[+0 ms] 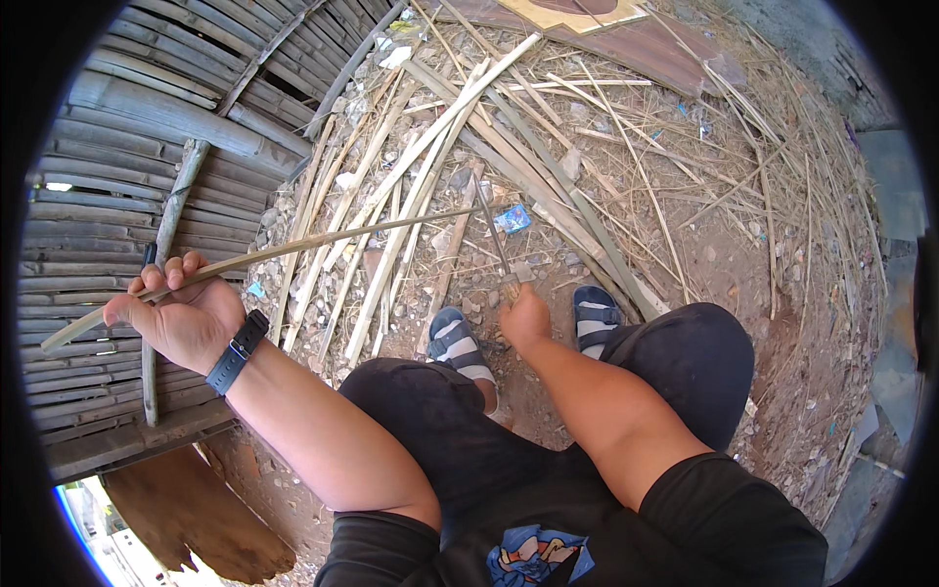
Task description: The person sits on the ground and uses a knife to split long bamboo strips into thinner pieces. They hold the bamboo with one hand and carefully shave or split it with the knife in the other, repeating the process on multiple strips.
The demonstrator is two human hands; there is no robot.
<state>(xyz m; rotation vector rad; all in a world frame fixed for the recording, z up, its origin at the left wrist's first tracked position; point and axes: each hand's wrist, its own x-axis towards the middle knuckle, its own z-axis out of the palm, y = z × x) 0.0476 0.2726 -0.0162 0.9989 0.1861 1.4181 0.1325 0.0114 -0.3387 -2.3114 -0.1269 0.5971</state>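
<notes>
A slatted wall (88,215) behind the left fingers (175,271), scattered litter beyond the right fingers (511,315).
The wall's grey-brown slats meet a thick horizontal beam (166,112) above the left fingers, with an upright pole (178,196) passing behind them; a light-blue scrap (256,290) lies to their right, and a ragged brown sheet (191,509) hangs well below. Just beyond the right fingers lies a blue packet (513,218), with a pale stone (570,163) farther out. Farthest beyond them rests a reddish-brown board (636,54) bearing a yellowish piece (567,12); grey panels (890,196) stand well to their right.
</notes>
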